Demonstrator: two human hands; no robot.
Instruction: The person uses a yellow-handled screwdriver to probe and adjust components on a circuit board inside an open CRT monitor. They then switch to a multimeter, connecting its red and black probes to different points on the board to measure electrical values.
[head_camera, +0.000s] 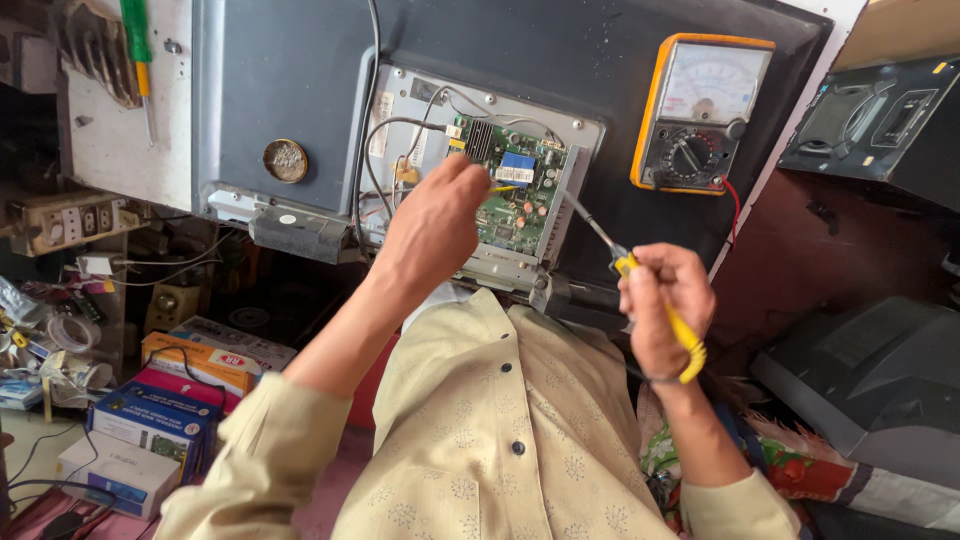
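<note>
Overhead, a green circuit board (515, 195) was seen seated in a grey metal frame (560, 130) on the back of a dark flat panel (300, 80) that was tipped toward the person. The left hand (432, 225) was laid against the left edge of the board, its fingers (470, 170) curled in upon a small yellow part; whether anything was truly gripped there could not be told. The right hand (665, 300) was closed round the yellow handle of a slim tool (640, 275), whose metal shaft was pointed up and left at the right edge of the board. A yellow-cased analogue meter (700, 115) was leaned on the panel to the right of the board, with a red lead (735, 210) trailing from its lower corner. A round shallow tin (286, 160) of greyish matter was fixed on the panel's left part. Below, to the left, cardboard boxes (160, 420) were stacked, all shut, so their contents were hidden. A roll of tape (72, 332) was lying near them, and a green-handled screwdriver (138, 45) was hung on the white board at upper left.
</note>
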